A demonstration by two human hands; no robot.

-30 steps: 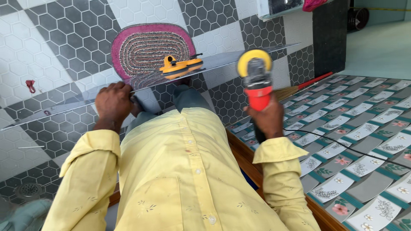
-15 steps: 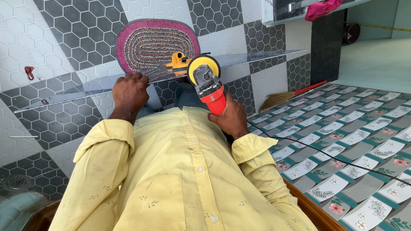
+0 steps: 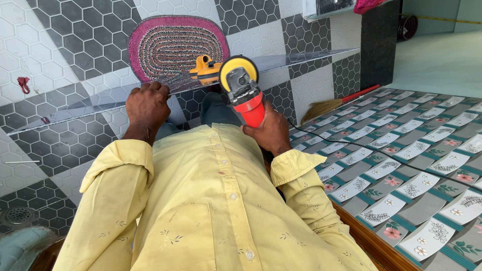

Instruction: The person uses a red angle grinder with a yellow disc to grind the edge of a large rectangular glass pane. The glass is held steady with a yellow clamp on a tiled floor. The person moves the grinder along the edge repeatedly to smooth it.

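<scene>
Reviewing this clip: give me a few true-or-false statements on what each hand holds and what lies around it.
1. The right hand grips a red angle grinder with a yellow guard. True.
2. The left hand rests on the oval pink woven mat. False: it holds the edge of the long grey tile strip.
3. A straw broom with a red handle lies on the floral floor tiles. True.
4. The person wears a blue shirt. False: a pale yellow button shirt.

Oval pink rug [image 3: 175, 45], broom [image 3: 331, 103] (red handle), floor drain [image 3: 19, 216]
</scene>
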